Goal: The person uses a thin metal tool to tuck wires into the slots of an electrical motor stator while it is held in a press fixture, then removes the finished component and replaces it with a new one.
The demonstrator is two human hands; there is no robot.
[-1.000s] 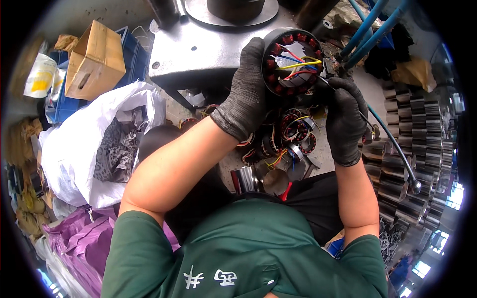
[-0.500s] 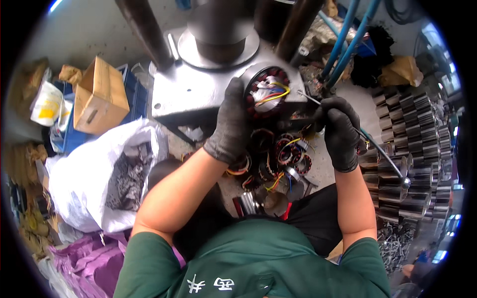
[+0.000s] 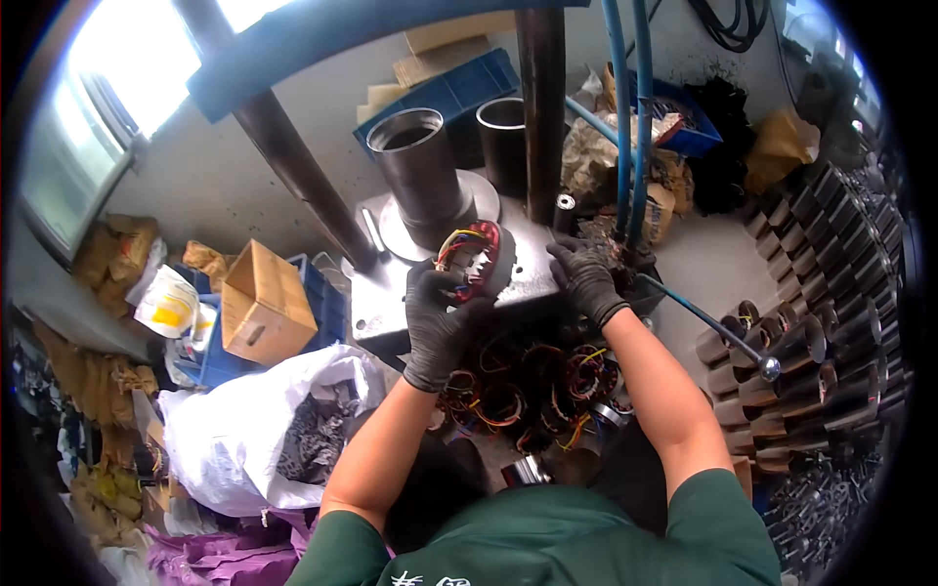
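My left hand (image 3: pixel 440 327), in a dark glove, grips a motor stator (image 3: pixel 500 262) with red windings and yellow, blue and red wires. The stator is tilted over the front of the press's metal plate (image 3: pixel 386 303). At the plate's right edge is my gloved right hand (image 3: pixel 589 280), its fingers stretched apart and nothing visible in them. Behind the stator, a hollow metal cylinder (image 3: pixel 415 166) stands upright on a round disc. Several more wired stators (image 3: pixel 500 402) lie below the plate, in front of my knees.
Dark press columns (image 3: pixel 293 166) rise behind the plate. A ball-ended lever (image 3: pixel 770 368) sticks out on the right, before stacked metal sleeves (image 3: pixel 840 342). To the left are a white sack (image 3: pixel 220 430) of dark scraps and a cardboard box (image 3: pixel 266 303) by blue crates.
The view has tilted up, showing more of the press and wall. My right hand has let go of a thin metal rod and come in toward the plate. My left hand still holds the stator.
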